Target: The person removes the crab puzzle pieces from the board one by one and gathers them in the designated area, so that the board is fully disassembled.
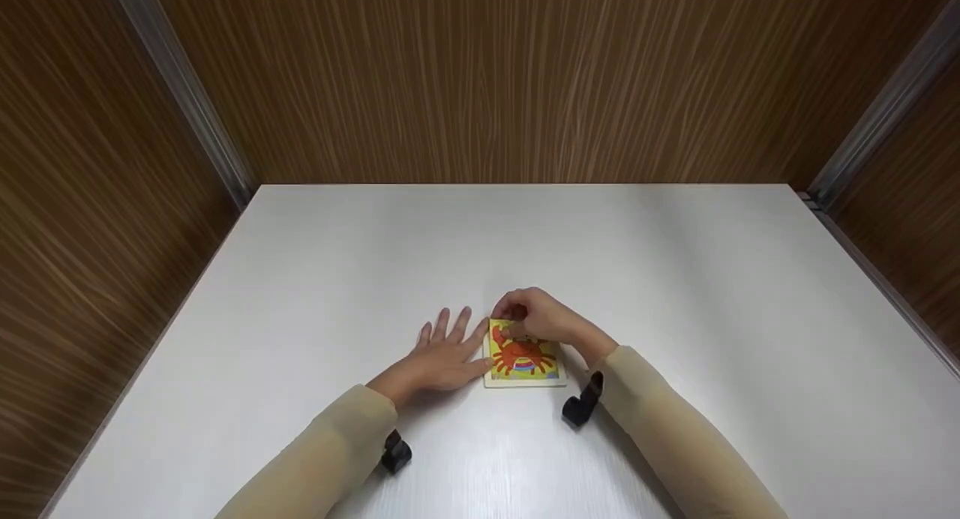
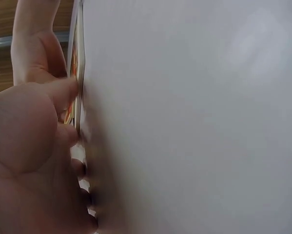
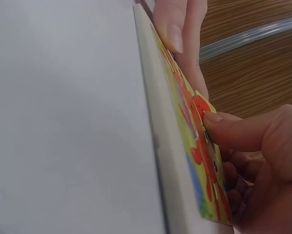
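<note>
A small square crab puzzle (image 1: 523, 363), red crab on a yellow ground within a pale wooden frame (image 1: 525, 385), lies flat on the white table. My right hand (image 1: 549, 318) reaches over its far side and pinches a corner piece with a red claw (image 3: 201, 104), thumb on the printed face. In the right wrist view this piece stands slightly above the neighbouring ones. Fingers spread, my left hand (image 1: 444, 360) lies on the table at the puzzle's left side. Its thumb and forefinger touch the frame there. The right hand covers part of the puzzle's upper right.
The white table (image 1: 337, 264) stretches around the puzzle on all sides. Brown wood-grain panels (image 1: 480, 84) stand at the back and both sides, with metal strips (image 1: 187, 84) at the corners. Each wrist wears a black camera strap (image 1: 583, 403).
</note>
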Action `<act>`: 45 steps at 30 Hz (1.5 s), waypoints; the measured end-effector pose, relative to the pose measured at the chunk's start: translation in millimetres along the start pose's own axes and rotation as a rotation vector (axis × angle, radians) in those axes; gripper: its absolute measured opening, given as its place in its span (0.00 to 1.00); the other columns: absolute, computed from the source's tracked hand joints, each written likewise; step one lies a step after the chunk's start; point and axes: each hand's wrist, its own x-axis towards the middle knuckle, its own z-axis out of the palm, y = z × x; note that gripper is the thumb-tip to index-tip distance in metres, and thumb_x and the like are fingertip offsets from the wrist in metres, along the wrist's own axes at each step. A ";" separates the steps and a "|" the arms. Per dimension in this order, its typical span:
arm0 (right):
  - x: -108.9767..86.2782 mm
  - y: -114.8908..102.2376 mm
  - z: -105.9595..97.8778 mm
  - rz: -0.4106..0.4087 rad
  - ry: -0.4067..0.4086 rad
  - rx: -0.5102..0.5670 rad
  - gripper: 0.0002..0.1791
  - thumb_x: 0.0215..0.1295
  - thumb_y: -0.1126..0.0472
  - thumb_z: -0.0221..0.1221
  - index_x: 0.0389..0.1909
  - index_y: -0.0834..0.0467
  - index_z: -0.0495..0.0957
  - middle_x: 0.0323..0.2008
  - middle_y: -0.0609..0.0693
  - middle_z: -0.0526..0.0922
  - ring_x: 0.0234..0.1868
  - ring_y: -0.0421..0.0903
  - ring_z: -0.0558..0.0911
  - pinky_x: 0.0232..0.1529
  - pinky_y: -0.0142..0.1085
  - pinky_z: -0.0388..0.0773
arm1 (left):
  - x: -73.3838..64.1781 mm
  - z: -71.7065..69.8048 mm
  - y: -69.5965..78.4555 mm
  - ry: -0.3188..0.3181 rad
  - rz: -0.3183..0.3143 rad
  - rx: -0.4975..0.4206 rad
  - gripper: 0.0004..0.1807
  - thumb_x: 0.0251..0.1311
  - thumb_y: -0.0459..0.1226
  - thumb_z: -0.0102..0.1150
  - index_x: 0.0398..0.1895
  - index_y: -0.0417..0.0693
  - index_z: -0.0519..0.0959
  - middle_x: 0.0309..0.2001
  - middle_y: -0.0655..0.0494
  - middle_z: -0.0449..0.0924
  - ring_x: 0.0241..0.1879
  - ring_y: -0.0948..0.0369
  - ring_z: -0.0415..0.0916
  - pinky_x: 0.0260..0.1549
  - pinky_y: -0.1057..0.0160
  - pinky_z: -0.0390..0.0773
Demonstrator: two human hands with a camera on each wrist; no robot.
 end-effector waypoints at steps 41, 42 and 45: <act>-3.5 1.9 1.9 -0.067 0.015 0.106 0.11 0.54 0.73 0.62 0.37 0.57 0.79 0.34 0.51 0.78 0.36 0.47 0.74 0.40 0.35 0.74 | -5.8 1.1 6.9 0.022 -0.028 -0.001 0.40 0.65 0.62 0.34 0.74 0.55 0.43 0.73 0.46 0.31 0.69 0.42 0.24 0.63 0.39 0.34; -3.1 1.8 2.4 -0.064 0.013 0.103 0.11 0.55 0.73 0.62 0.38 0.58 0.79 0.34 0.52 0.78 0.36 0.47 0.74 0.41 0.36 0.74 | -6.8 0.1 6.2 0.025 -0.021 -0.013 0.40 0.64 0.62 0.35 0.74 0.54 0.43 0.73 0.46 0.31 0.69 0.42 0.24 0.63 0.40 0.34; -4.9 -3.0 2.9 -0.068 0.014 0.085 0.11 0.55 0.73 0.62 0.39 0.60 0.79 0.35 0.54 0.78 0.36 0.49 0.74 0.41 0.37 0.74 | -12.5 -2.9 4.9 0.034 0.006 -0.032 0.42 0.63 0.61 0.40 0.74 0.52 0.43 0.73 0.47 0.33 0.70 0.43 0.26 0.64 0.41 0.37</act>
